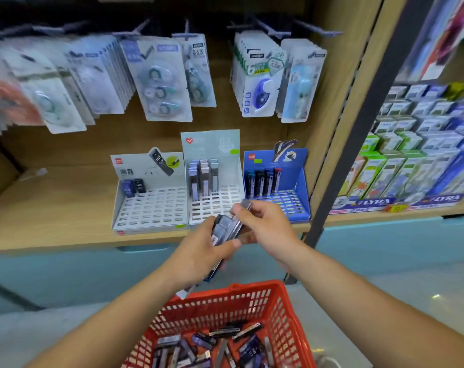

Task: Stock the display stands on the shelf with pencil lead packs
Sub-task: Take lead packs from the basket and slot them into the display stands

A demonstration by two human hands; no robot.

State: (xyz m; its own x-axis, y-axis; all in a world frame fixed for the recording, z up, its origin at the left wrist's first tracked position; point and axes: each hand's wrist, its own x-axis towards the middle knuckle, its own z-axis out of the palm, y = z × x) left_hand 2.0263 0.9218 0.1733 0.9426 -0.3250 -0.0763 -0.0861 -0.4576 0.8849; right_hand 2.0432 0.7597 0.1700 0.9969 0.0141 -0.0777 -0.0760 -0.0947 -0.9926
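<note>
On the shelf (53, 208) sit the left stand (148, 208), middle stand (212, 147) and right stand (299, 181), side by side. Hanging packs (167, 81) are above them, boxes (411, 160) to their right. In front and lower, a basket (225, 293) holds lead packs (199, 349).

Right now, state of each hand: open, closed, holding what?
Left hand: grips a bundle of lead packs.
Right hand: pinches a single lead pack.

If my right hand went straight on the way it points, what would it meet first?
Probably the middle display stand's slotted tray, just beyond the pack the right hand pinches; depth unclear.
</note>
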